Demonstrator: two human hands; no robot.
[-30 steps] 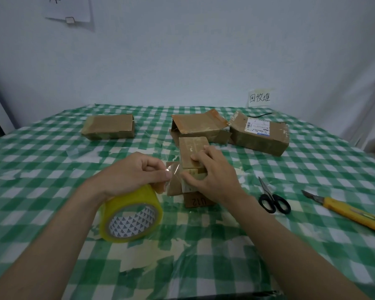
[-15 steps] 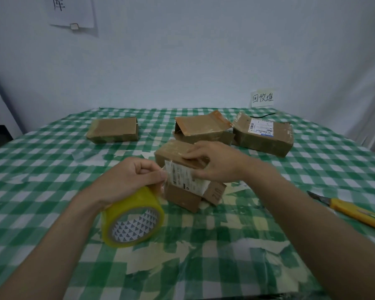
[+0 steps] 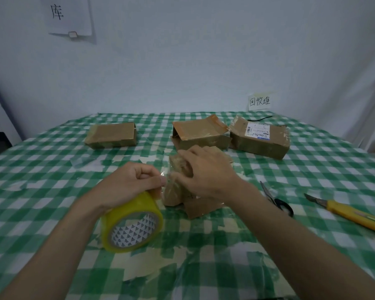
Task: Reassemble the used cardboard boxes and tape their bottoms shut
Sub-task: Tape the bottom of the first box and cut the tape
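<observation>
the desk point(image 3: 41, 182), under a green checked cloth, carries everything. at its far side sit three boxes: a labelled box point(image 3: 259, 138) on the right, an open-flapped box point(image 3: 200, 133) beside it, and a flat closed box point(image 3: 112, 136) well apart to the left, likely parked there to keep the working area free. near the middle is the small box point(image 3: 173, 194) being taped. the right hand point(image 3: 206, 172) lies over its top with fingers spread and pressing, probably to keep the flaps shut and smooth the tape down. the left hand point(image 3: 130, 185) is curled around the yellow tape roll point(image 3: 132, 226), thumb and fingers pinching the clear strip right beside the small box, which keeps the strip taut between roll and cardboard. to the right lie a yellow knife point(image 3: 353, 214) and black scissors point(image 3: 277, 202), near enough to reach when the strip needs cutting, which looks like the next step.
</observation>
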